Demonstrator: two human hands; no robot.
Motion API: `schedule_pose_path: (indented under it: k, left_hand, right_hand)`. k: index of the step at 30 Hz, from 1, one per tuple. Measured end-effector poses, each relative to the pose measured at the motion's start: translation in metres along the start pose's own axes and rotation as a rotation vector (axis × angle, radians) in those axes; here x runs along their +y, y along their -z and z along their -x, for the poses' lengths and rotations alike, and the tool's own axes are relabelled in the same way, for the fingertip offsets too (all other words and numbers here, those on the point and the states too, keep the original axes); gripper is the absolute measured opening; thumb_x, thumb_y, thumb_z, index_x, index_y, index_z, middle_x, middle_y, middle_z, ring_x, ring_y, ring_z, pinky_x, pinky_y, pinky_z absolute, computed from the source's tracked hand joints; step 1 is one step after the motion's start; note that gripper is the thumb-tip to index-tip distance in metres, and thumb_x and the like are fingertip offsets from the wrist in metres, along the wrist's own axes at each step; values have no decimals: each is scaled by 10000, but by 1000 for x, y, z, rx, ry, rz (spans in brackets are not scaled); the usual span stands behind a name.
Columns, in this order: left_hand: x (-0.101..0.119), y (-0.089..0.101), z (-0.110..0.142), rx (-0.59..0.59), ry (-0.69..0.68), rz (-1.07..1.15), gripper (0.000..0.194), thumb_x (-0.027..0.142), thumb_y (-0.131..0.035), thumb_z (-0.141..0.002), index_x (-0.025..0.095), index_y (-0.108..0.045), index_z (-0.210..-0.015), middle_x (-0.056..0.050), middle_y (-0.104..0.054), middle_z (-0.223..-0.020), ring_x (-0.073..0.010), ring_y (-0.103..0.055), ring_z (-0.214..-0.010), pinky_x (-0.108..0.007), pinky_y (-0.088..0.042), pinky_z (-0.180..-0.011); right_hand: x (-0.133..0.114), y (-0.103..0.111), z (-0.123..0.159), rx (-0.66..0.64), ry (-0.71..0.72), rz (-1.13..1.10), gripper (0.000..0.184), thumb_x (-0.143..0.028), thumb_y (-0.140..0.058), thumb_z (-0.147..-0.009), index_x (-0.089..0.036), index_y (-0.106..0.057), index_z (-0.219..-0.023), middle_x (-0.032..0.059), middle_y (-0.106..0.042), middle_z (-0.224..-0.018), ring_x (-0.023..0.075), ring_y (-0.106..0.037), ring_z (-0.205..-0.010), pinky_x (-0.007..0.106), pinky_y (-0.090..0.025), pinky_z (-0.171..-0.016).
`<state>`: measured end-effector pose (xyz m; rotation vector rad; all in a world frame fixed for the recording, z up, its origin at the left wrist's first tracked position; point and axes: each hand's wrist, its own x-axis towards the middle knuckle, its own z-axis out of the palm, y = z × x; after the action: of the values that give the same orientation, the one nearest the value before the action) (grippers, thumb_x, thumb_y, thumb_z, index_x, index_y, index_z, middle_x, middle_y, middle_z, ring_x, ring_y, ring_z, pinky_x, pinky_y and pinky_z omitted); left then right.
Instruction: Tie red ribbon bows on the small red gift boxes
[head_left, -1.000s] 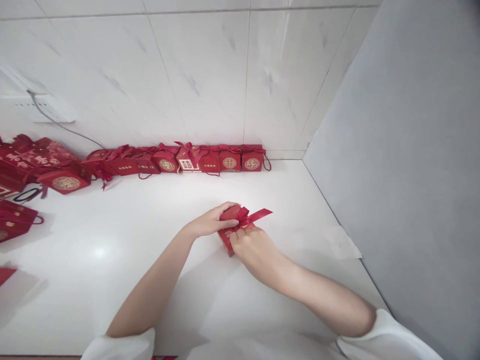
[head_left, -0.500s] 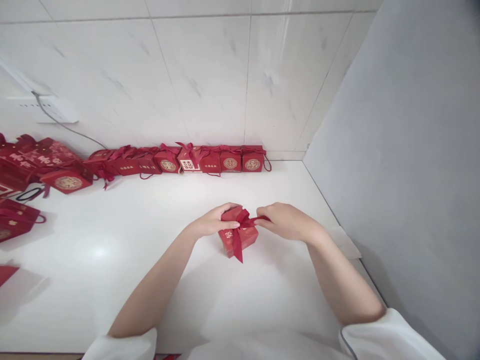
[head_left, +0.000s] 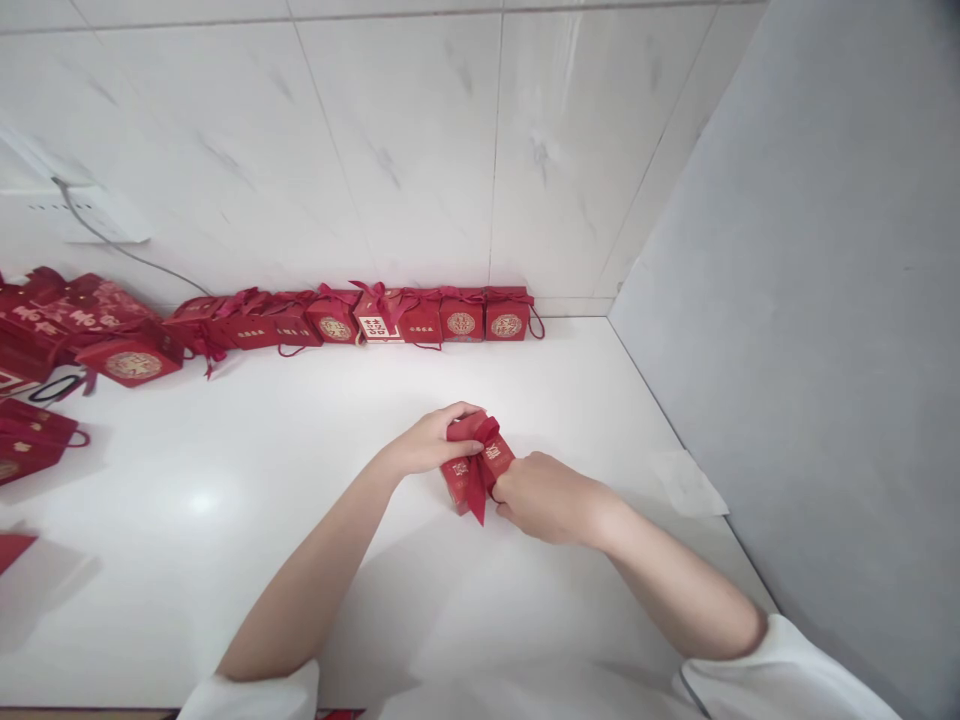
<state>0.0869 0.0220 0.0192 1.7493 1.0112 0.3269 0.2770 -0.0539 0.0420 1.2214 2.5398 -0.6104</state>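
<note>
A small red gift box (head_left: 457,480) with pale printed characters rests at an angle on the white table in front of me. Around its top runs a dark red ribbon (head_left: 476,492), knotted, with a small loop standing up and one tail hanging down the front. My left hand (head_left: 431,442) wraps the box from the left, its thumb lying by the knot. At the lower right of the box, my right hand (head_left: 547,498) is closed on a ribbon strand. Its fingertips are partly hidden behind the hand.
Along the tiled wall stands a row of red gift boxes (head_left: 421,318) with ribbons and cord loops. More red boxes (head_left: 135,362) crowd the left side. A grey cable (head_left: 120,245) runs down the wall. A grey panel (head_left: 810,300) bounds the right, with a pale flat piece (head_left: 694,483) beside it.
My right hand has moved down and slightly left, from beside the knot to the box's lower right side, taking the ribbon strand along. My left hand still holds the box.
</note>
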Motion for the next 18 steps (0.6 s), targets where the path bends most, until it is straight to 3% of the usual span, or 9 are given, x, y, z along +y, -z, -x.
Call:
schedule_pose_path:
  k: [4, 8, 13, 18]
  left_hand:
    - [6, -1, 5, 52, 22, -121, 461, 464, -654, -787, 255, -585, -1193, -37, -667, -1121, -248, -634, -997, -360, -499, -876]
    - [5, -3, 7, 7, 68, -131, 463, 524, -668, -763, 246, -614, -1130, -34, -687, -1046, -245, -650, -932, -338, -507, -806]
    - [1, -5, 5, -20, 94, -43, 474, 520, -679, -759, 246, -604, -1139, -44, -674, -1100, -248, -649, -981, -328, -507, -812]
    - [-3, -6, 2, -30, 82, -24, 424, 478, -685, -770, 259, -605, -1125, -19, -676, -1077, -235, -648, -980, -326, -500, -826]
  right_hand:
    - [5, 2, -2, 15, -5, -12, 208, -116, -473, -861, -140, -642, -742, 65, -633, -747, 172, -570, -586, 277, -271, -495]
    - [23, 21, 23, 25, 79, -252, 186, -206, -512, -882, -211, -697, -877, 7, -658, -720, 146, -576, -613, 250, -326, -540]
    - [28, 39, 52, 209, -125, -299, 361, -336, -337, -1001, -279, -587, -1255, 15, -674, -749, 176, -601, -648, 269, -368, -573]
    - [12, 26, 35, 193, -165, -196, 395, -328, -316, -1013, -221, -518, -1335, 83, -695, -939, 252, -649, -820, 319, -413, -638]
